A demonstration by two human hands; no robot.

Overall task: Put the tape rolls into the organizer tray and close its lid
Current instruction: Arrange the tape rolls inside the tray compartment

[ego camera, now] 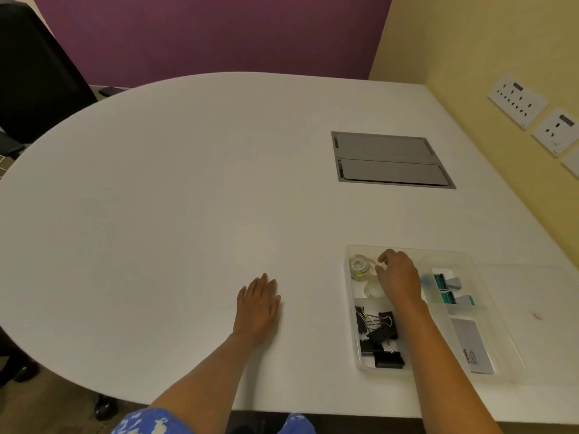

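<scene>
Tape rolls (pixel 359 267) lie in the tray (pixel 352 311) — right hand (pixel 398 275) curled there, its grip unclear; left hand (pixel 258 303) flat, open — lid (pixel 539 296) not closed.

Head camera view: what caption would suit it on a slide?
Right hand places clear tape rolls into the organizer tray; left hand rests flat on the table.

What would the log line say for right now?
right hand: in tray at tape rolls | left hand: flat on table | lid: open
</scene>
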